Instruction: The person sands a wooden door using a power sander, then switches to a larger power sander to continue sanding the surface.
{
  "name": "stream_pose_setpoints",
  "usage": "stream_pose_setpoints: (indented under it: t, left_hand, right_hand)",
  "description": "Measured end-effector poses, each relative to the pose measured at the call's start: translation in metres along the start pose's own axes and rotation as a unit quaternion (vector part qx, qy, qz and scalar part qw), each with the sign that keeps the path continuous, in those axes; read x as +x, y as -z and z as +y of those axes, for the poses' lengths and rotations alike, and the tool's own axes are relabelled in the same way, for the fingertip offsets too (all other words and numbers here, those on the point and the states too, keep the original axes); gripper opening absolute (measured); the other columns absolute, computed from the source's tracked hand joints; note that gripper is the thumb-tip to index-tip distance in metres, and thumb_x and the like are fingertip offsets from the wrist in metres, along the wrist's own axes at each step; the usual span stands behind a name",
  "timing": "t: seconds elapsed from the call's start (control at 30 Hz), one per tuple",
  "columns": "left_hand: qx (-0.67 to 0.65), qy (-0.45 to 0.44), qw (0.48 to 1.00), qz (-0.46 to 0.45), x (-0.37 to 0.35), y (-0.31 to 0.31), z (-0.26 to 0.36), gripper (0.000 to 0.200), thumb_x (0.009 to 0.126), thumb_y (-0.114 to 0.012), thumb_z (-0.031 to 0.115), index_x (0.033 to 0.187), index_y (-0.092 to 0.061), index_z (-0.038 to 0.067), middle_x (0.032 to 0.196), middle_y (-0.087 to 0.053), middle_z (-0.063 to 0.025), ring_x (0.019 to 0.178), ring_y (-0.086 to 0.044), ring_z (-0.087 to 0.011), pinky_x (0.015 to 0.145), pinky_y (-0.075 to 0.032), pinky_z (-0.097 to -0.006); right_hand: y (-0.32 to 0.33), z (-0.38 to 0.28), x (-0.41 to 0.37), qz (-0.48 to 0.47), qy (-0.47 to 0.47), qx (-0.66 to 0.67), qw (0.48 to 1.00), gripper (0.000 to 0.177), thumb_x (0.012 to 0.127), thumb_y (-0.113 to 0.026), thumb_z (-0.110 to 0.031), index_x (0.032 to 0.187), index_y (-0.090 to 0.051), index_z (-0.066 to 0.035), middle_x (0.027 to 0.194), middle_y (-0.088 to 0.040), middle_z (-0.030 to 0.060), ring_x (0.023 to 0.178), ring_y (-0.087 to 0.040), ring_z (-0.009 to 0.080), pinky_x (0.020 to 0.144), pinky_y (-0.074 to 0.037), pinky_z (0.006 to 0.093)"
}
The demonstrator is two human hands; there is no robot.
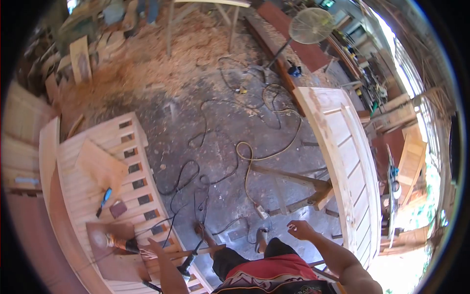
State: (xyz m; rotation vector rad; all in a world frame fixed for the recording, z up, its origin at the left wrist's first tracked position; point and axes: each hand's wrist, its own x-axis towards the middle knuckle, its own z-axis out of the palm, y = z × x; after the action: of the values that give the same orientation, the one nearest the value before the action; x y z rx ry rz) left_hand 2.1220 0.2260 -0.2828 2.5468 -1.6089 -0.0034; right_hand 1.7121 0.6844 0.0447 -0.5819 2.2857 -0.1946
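Observation:
My left hand is at the rear end of an orange-and-black power tool with a round pale head, its fingers apart. That tool lies on a dark brown board on top of a slatted wooden piece. A second, black corded power tool is near the slatted piece's edge, to the right of my left forearm. My right hand hangs over the floor with loosely bent fingers and nothing visible in it. To its right stands a pale wooden panelled piece.
A blue-handled tool and a brown square pad lie on the slatted piece. Cords loop across the floor to a power strip. A wooden trestle stands beneath the panelled piece. Shavings and a fan are farther back.

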Motion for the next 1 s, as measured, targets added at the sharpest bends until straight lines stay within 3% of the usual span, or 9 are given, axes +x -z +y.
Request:
stream_pose_setpoints:
  t: [0.03,0.1,0.17,0.27,0.4,0.5,0.63,0.77,1.0]
  left_hand:
    - [-0.016,-0.109,0.993,0.041,-0.014,-0.008,0.004,0.049,0.092,-0.068,0.035,0.134,-0.061,0.009,0.132,-0.063,-0.0159,0.118,-0.061,-0.0338,0.097,-0.047,-0.0543]
    - [-0.329,-0.150,0.886,-0.291,-0.041,0.026,0.030,0.028,0.093,-0.065,0.022,0.113,-0.071,0.004,0.105,-0.072,-0.0180,0.098,-0.069,-0.0315,0.087,-0.053,-0.0442]
    - [-0.325,-0.207,0.839,-0.384,-0.083,0.063,0.064,0.022,0.091,-0.067,0.021,0.102,-0.071,0.002,0.094,-0.072,-0.0163,0.089,-0.069,-0.0309,0.080,-0.053,-0.0438]
    - [-0.264,-0.277,0.799,-0.464,-0.137,0.131,0.125,0.022,0.090,-0.068,0.020,0.085,-0.070,-0.001,0.077,-0.072,-0.0136,0.076,-0.070,-0.0301,0.071,-0.053,-0.0433]
    - [-0.245,-0.435,0.779,-0.379,-0.191,0.125,0.148,0.035,0.091,-0.069,0.029,0.081,-0.070,-0.004,0.065,-0.066,-0.0132,0.053,-0.065,-0.0228,0.054,-0.050,-0.0365]
    - [-0.304,-0.268,0.756,-0.515,-0.241,0.170,0.165,0.028,0.089,-0.073,0.026,0.101,-0.070,0.001,0.081,-0.073,-0.0119,0.072,-0.071,-0.0262,0.066,-0.054,-0.0401]
    - [-0.126,-0.430,0.699,-0.557,-0.289,0.172,0.165,0.042,0.092,-0.073,0.031,0.119,-0.068,0.000,0.106,-0.074,-0.0166,0.097,-0.072,-0.0254,0.085,-0.055,-0.0361]
    - [-0.021,-0.470,0.618,-0.629,-0.330,0.163,0.160,0.065,0.093,-0.066,0.051,0.138,-0.060,0.003,0.130,-0.066,-0.0235,0.123,-0.063,-0.0361,0.104,-0.048,-0.0403]
    - [-0.011,-0.471,0.665,-0.579,-0.341,0.207,0.235,0.082,0.088,-0.067,0.063,0.143,-0.056,0.004,0.138,-0.060,-0.0251,0.128,-0.059,-0.0397,0.109,-0.045,-0.0435]
  right_hand:
    - [0.003,0.007,-0.002,0.006,-0.004,0.012,1.000,0.032,0.089,-0.067,-0.027,0.113,-0.071,-0.006,0.103,-0.075,0.0179,0.097,-0.073,0.0341,0.086,-0.058,0.0437]
    - [0.013,0.022,0.000,0.010,-0.006,0.033,0.999,0.034,0.088,-0.068,-0.027,0.115,-0.071,-0.005,0.104,-0.075,0.0181,0.097,-0.073,0.0344,0.087,-0.058,0.0430]
    - [0.023,0.040,0.004,0.030,0.007,0.045,0.999,0.034,0.088,-0.068,-0.027,0.115,-0.071,-0.005,0.105,-0.075,0.0184,0.100,-0.072,0.0354,0.089,-0.057,0.0437]
    - [0.055,0.062,0.027,0.134,0.080,-0.007,0.988,0.034,0.088,-0.070,-0.026,0.115,-0.071,-0.006,0.111,-0.072,0.0188,0.107,-0.068,0.0365,0.094,-0.055,0.0453]
    - [0.139,0.103,0.077,0.320,0.101,-0.005,0.942,0.042,0.086,-0.072,-0.025,0.124,-0.066,-0.008,0.129,-0.063,0.0190,0.119,-0.059,0.0403,0.101,-0.049,0.0485]
    - [0.194,0.157,0.127,0.462,0.070,-0.044,0.883,0.067,0.086,-0.074,-0.029,0.145,-0.050,-0.007,0.150,-0.048,0.0231,0.139,-0.043,0.0456,0.114,-0.038,0.0551]
    - [0.233,0.176,0.148,0.379,-0.067,-0.024,0.923,0.096,0.085,-0.077,-0.038,0.161,-0.025,-0.009,0.167,-0.021,0.0210,0.156,-0.016,0.0411,0.122,-0.018,0.0626]
    - [0.235,0.182,0.151,0.379,-0.059,-0.020,0.923,0.095,0.085,-0.076,-0.040,0.160,-0.028,-0.009,0.167,-0.023,0.0202,0.156,-0.017,0.0404,0.122,-0.018,0.0634]
    - [0.217,0.198,0.171,0.382,-0.068,-0.130,0.913,0.098,0.083,-0.074,-0.030,0.164,-0.023,-0.012,0.171,-0.019,0.0152,0.157,-0.018,0.0356,0.119,-0.024,0.0620]
